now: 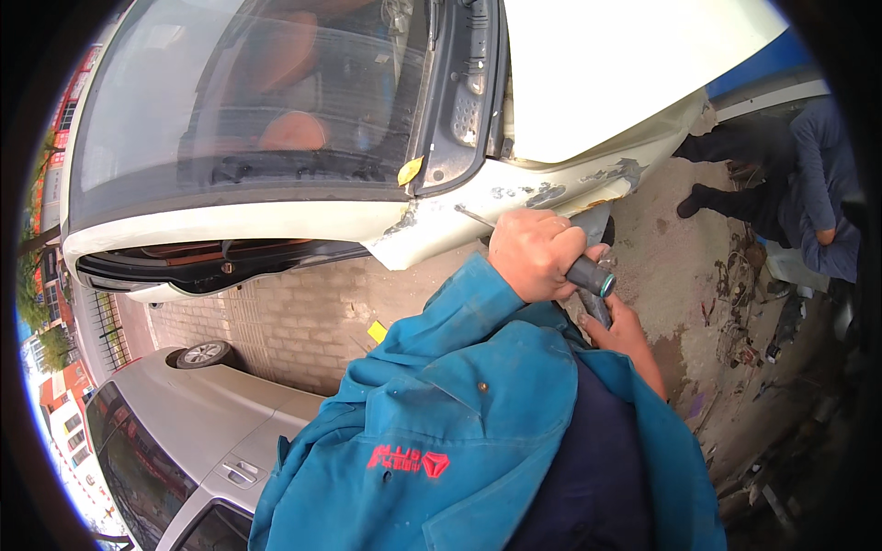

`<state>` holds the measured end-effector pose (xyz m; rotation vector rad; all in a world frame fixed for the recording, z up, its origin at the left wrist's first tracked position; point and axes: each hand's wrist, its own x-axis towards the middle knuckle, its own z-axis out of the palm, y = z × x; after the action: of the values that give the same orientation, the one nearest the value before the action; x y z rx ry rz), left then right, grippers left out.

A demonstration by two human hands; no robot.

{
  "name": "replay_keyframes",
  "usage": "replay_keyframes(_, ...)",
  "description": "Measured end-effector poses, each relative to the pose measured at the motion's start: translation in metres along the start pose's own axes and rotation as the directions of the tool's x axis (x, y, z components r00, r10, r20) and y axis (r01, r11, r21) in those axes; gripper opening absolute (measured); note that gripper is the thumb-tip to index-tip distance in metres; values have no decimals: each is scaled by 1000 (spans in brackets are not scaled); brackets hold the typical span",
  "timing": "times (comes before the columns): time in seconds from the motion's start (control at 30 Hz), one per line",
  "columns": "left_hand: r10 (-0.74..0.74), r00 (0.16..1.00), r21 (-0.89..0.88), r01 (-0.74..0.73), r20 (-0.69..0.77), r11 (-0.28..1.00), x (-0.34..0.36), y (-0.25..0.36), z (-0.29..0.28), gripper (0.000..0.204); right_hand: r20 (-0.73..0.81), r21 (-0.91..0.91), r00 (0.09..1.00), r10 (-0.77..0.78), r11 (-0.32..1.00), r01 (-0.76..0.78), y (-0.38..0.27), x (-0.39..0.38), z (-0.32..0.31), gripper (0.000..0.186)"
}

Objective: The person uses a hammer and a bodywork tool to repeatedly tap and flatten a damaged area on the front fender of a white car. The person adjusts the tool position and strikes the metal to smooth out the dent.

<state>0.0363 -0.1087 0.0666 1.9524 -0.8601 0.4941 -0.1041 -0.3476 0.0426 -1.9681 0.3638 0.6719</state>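
My left hand [539,254] is closed round a screwdriver with a black handle [591,275]. Its thin metal shaft [475,218] points left, the tip at or very near the white car's fender [432,241]; whether it touches I cannot tell. Bare grey, scraped patches [547,195] mark the paint there, and the fender's edge farther right is torn and bent. Just below the handle end, my right hand [625,332] is closed on a grey, elongated thing [597,310], mostly hidden by the fingers. Its kind is unclear.
A raised white hood [634,73] and the windshield [248,119] fill the far side; a yellow leaf [411,171] lies between them. At right, another person [818,184] sits or crouches near scattered debris [735,294]. A silver car [248,404] stands at left.
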Motion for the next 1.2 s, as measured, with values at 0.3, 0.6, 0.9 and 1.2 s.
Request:
replay_keyframes(0.3, -44, 985, 56, 54, -165, 997, 12, -1, 5, 43, -27, 250, 995, 91, 965, -82, -29, -6, -14, 44)
replay_keyframes(0.6, -118, 947, 161, 172, -299, 972, 31, 4, 39, 48, -203, 190, 957, -208, 950, 247, -6, -3, -89, 54)
replay_keyframes(0.9, -128, 935, 313, 236, -331, 920, 54, 5, 60, 43, 88, 222, 769, -634, 765, 605, 9, 57, -165, 57)
replay_keyframes(1.2, -189, 892, 280, 320, -410, 905, 62, 7, 68, 41, 47, 103, 595, -803, 596, 796, -29, 71, -172, 59)
